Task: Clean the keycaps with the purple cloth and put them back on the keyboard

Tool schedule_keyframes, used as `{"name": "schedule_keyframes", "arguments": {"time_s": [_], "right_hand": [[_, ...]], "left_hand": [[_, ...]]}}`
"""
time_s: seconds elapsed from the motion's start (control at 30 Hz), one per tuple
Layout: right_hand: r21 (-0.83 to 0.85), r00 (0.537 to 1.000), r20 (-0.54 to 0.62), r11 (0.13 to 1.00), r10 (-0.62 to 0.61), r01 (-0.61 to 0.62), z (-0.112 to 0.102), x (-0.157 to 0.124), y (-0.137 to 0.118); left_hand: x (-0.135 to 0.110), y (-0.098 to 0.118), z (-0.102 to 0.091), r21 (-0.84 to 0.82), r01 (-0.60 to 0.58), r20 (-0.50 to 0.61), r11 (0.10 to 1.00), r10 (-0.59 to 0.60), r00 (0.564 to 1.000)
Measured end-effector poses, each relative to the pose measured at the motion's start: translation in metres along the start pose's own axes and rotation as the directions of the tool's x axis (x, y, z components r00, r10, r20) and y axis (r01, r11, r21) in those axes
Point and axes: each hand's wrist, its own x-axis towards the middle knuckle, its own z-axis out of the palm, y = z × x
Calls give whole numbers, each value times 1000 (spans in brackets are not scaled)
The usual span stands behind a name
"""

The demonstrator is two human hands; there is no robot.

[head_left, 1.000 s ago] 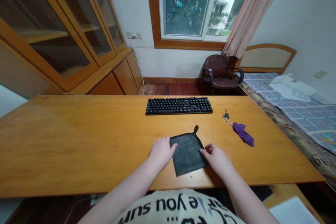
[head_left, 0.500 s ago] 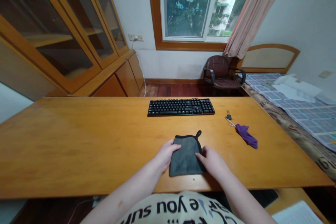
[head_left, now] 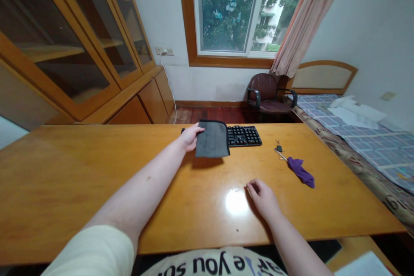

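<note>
My left hand (head_left: 190, 136) is stretched out over the wooden desk (head_left: 80, 168) and grips the left edge of a folded dark grey cloth (head_left: 212, 139). The cloth is lifted off the desk, casts a shadow below, and hides the left part of the black keyboard (head_left: 243, 135). My right hand (head_left: 263, 198) rests on the desk near the front edge, fingers loosely curled, holding nothing that I can see.
A purple cloth (head_left: 300, 171) with keys (head_left: 278, 146) lies on the desk to the right. A brown armchair (head_left: 268, 95) stands beyond the desk under the window. A bed (head_left: 362, 133) runs along the right; glass-door cabinets (head_left: 74, 39) line the left wall.
My left hand picked the grey cloth up from the near desk edge and carried it forward over the keyboard. My right hand let go and stayed on the desk.
</note>
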Motion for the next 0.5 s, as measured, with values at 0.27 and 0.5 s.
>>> {"name": "schedule_keyframes", "arguments": {"time_s": [0.27,0.5], "right_hand": [[-86,999,33,996,-19,22,-1,-3,-5],[-109,999,47,994,0,5,-2,-2,-5]], "left_hand": [[66,-11,-53,310,79,-253,948,2,967],[77,-31,-86,628,132,-425,767,196,884]]}}
